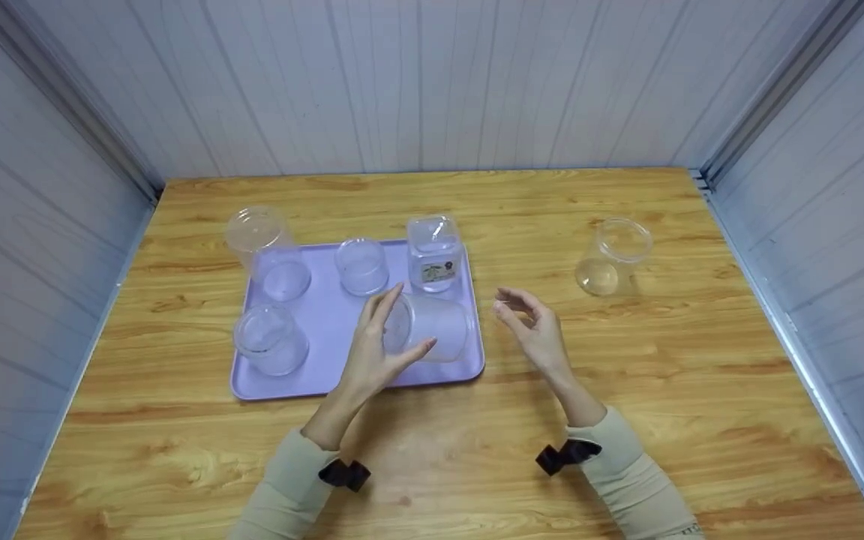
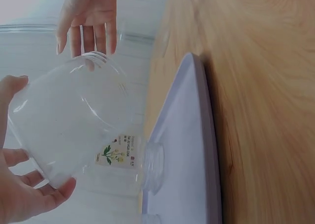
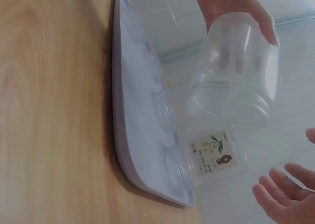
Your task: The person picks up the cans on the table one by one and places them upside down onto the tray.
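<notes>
My left hand (image 1: pixel 370 354) grips a clear plastic jar (image 1: pixel 438 327) by one end, thumb on the near side and fingers on the far side. The jar is tipped on its side in the air above the purple tray (image 1: pixel 323 349). In the left wrist view, the ridged rim of the same jar (image 2: pixel 64 115) points toward my right hand (image 2: pixel 96 10). That right hand (image 1: pixel 541 334) hovers just right of the tray, apart from the jar, its fingers loosely bent and holding nothing.
Standing on the tray are a square jar (image 1: pixel 436 251) with a flower label, a short round jar (image 1: pixel 362 268), a tall clear jar (image 1: pixel 258 232) at the back left and another round jar (image 1: pixel 273 341) in front. One more clear jar (image 1: pixel 612 255) stands on the wooden table at right.
</notes>
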Available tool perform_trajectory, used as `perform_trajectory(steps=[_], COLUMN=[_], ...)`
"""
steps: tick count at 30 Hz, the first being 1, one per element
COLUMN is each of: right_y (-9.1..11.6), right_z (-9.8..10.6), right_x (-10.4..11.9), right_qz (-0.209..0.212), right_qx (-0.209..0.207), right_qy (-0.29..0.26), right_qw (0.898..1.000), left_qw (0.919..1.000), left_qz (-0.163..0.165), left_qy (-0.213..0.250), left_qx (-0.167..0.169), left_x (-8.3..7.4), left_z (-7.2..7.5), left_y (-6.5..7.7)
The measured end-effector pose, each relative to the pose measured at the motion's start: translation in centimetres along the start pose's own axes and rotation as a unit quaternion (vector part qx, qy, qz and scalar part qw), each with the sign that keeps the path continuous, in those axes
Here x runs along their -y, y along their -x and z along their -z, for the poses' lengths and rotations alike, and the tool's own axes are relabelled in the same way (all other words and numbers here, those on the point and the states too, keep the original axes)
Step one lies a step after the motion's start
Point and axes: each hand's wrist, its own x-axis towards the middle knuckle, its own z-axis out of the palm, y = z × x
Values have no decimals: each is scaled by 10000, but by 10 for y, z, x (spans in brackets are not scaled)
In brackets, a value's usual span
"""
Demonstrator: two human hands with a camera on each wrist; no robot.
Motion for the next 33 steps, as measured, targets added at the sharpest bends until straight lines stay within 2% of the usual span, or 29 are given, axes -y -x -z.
perform_trajectory(steps=[7,14,24,29,33], right_y=[-6,-25,-42,-51,-59], right_z=[9,30,56,68,79], right_x=[12,-6,4,9,10], right_qz=[91,363,788,696,622], right_qx=[78,188,296,295,339], right_qy=[564,1215,2430,2886,3396], right_qw=[9983,9917,9664,9545,9379], left_qw=[9979,9922,9828,9770,9715], left_qz=[248,330,283,243,104], left_qy=[-596,-1159,-1681,-1932,-2156], left_qx=[102,317,705,864,982], left_x=[3,8,14,16,16], left_z=[11,21,34,39,43], left_y=[1,-2,-5,-9,-12])
